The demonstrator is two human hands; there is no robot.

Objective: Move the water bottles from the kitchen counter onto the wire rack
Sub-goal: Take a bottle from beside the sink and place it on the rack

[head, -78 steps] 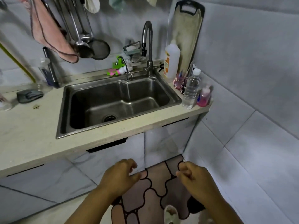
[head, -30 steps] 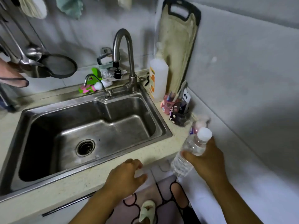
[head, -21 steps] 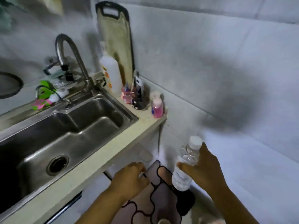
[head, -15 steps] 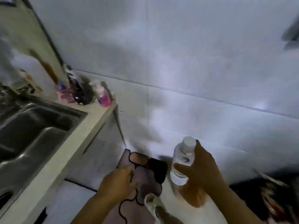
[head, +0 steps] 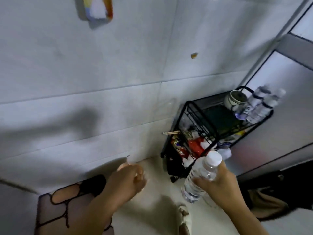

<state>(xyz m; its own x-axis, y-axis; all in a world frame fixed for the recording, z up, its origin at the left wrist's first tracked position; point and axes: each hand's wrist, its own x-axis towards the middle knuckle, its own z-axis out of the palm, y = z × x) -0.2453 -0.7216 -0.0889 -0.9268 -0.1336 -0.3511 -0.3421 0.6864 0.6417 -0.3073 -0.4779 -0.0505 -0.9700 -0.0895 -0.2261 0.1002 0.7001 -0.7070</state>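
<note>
While one clear plastic water bottle with a white cap point(head: 201, 175) sits lower right of the frame, tilted, the right hand point(head: 218, 182) wraps its fingers round it. Two more clear bottles point(head: 259, 106) stand blurred on the black wire rack point(head: 199, 116) at right. The left hand point(head: 127, 178), lower centre, curls loosely, holding nothing.

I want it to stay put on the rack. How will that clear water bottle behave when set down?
The water bottle in the right hand is tall and narrow, so probably tippy on the wire rack. It looks thin-walled, so a hard grip may dent it. Laid down, it would likely roll.
</note>
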